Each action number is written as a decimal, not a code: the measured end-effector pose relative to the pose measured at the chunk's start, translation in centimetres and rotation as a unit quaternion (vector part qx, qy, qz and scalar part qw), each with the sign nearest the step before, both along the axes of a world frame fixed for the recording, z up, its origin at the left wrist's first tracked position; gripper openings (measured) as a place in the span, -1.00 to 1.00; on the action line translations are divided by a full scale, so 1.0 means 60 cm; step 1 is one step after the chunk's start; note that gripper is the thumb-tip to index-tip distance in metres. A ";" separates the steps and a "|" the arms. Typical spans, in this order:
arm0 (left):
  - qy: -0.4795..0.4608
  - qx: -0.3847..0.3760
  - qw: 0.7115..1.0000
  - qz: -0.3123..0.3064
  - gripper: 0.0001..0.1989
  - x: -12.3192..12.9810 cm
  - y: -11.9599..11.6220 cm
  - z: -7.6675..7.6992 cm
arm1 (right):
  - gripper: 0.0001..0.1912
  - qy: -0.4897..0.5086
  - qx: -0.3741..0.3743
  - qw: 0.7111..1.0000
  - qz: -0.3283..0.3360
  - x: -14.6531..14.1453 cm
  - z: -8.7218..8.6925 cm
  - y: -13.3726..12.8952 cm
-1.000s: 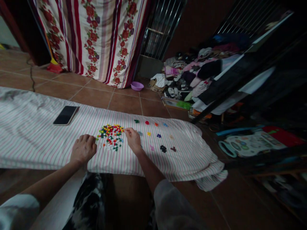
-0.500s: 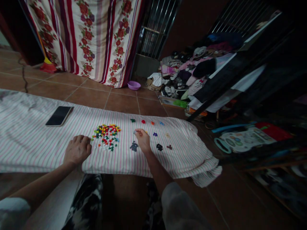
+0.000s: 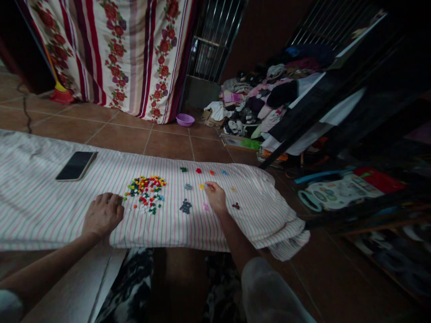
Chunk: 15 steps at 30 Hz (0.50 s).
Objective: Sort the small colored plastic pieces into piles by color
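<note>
A loose mixed pile of small coloured pieces (image 3: 143, 184) lies left of the frame's centre on a striped cloth (image 3: 259, 215), while little single-colour groups stand apart across the middle and right of it. The step in hand appears to be placing by colour: the right hand (image 3: 216, 196), right of the frame's centre, hovers at the yellow group (image 3: 201, 186), between the pale grey group (image 3: 188, 186) and the beige group (image 3: 233, 189). Its fingertips look drawn together, but whether they pinch a piece I cannot tell. The left hand (image 3: 103, 214), left of centre, rests palm down just beside the pile, fingers bent; what its grip is doing is hidden. The next move likely calls for a light, precise fingertip touch that leaves neighbouring groups undisturbed.
</note>
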<state>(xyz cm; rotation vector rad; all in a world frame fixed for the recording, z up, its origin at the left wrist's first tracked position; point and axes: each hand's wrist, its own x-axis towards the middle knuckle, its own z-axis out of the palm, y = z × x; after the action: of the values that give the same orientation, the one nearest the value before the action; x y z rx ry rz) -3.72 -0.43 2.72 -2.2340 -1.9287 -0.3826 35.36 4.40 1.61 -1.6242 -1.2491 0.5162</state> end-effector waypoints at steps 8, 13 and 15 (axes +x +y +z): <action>0.009 -0.001 1.000 -0.016 -0.70 -0.003 0.003 -0.005 | -0.68 -0.117 -0.028 0.986 -0.112 0.131 0.032 0.055; 0.004 0.006 1.000 -0.020 -0.71 -0.005 0.007 -0.011 | -0.66 -0.167 -0.038 0.975 -0.139 0.185 0.042 0.104; 0.007 0.008 1.000 -0.023 -0.70 -0.006 0.008 -0.014 | -0.68 -0.173 -0.040 0.974 -0.138 0.199 0.038 0.121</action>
<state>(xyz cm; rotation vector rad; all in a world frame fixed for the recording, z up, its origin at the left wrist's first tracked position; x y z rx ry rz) -4.06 0.04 1.90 -2.2677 -1.8647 -0.3846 47.32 11.65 3.90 -1.9796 -1.2326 0.1123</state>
